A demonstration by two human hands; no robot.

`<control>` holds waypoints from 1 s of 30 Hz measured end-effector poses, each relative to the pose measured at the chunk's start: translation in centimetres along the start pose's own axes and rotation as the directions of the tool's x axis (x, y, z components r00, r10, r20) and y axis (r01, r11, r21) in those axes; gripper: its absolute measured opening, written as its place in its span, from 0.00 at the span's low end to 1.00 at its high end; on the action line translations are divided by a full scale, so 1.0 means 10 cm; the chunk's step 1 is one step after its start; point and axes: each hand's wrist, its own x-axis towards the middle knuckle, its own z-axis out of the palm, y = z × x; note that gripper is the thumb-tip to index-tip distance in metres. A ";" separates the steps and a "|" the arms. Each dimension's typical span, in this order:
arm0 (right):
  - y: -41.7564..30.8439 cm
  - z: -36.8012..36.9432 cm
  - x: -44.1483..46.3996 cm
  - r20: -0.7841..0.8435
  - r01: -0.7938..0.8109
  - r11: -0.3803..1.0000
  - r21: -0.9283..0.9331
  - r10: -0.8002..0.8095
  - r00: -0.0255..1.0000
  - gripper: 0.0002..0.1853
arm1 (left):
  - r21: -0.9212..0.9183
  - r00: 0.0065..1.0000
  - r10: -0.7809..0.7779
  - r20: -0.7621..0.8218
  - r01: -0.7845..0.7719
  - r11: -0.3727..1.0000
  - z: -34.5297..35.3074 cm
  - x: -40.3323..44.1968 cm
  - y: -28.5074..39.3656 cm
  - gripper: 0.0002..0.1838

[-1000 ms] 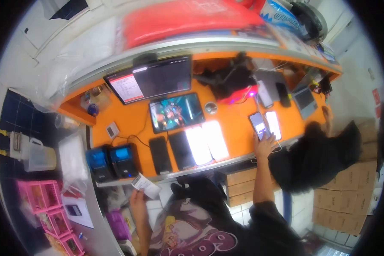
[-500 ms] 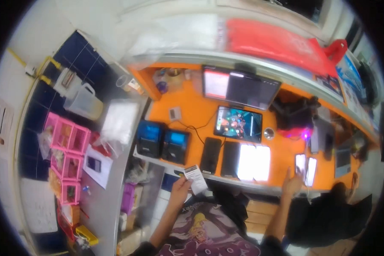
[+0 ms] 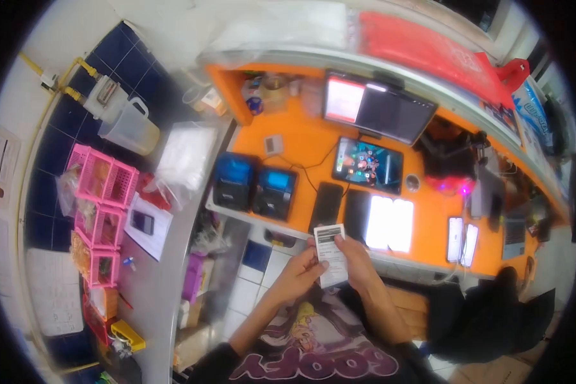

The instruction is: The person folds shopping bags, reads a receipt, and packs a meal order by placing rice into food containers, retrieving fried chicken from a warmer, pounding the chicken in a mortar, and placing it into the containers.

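Observation:
A white printed paper slip (image 3: 330,246), like a receipt, is held upright in front of my shirt. My left hand (image 3: 301,272) pinches its left and lower edge, thumb on the front. On the other side my right hand (image 3: 357,262) grips the slip's right edge, with its thumb near the top. The print is too small to read. Just beyond the slip, a dark phone-like device (image 3: 328,203) lies at the front of the orange desk (image 3: 307,136). Right of it sits a black pad with a bright white screen or sheet (image 3: 390,223).
Two black printers (image 3: 275,194) stand at the desk's left. Behind are a tablet (image 3: 367,164) and a monitor (image 3: 377,105). Two lit phones (image 3: 462,240) lie to the right. Pink baskets (image 3: 102,192) and a plastic jug (image 3: 131,128) are on the metal counter (image 3: 148,301) at left.
My left hand has brought the slip rightward and up to the middle. My right hand has left the area by the phones and now holds the slip too. The view has shifted slightly.

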 end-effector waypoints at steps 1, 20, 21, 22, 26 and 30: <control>-0.02 0.02 -0.01 -0.024 0.013 0.998 0.068 -0.011 1.000 0.24 | 0.017 0.999 0.042 0.027 -0.043 0.999 -0.02 0.00 -0.05 0.17; -0.66 0.28 -0.12 -0.115 0.282 0.924 0.260 -0.260 0.959 0.29 | 0.109 0.958 -0.150 0.245 0.126 0.986 0.14 -0.18 0.16 0.17; -0.67 0.28 -0.12 -0.099 0.282 0.925 0.253 -0.265 0.959 0.30 | 0.111 0.958 -0.147 0.244 0.123 0.986 0.14 -0.17 0.17 0.17; -0.68 0.27 -0.11 -0.097 0.282 0.925 0.253 -0.266 0.959 0.30 | 0.139 0.953 -0.157 0.259 0.124 0.982 0.14 -0.17 0.19 0.17; -0.71 0.26 -0.11 -0.063 0.277 0.925 0.261 -0.270 0.961 0.31 | 0.192 0.949 -0.175 0.262 0.126 0.973 0.18 -0.20 0.26 0.17; -0.70 0.24 -0.10 -0.043 0.286 0.913 0.291 -0.287 0.957 0.31 | 0.206 0.948 -0.203 0.246 0.154 0.966 0.19 -0.21 0.28 0.17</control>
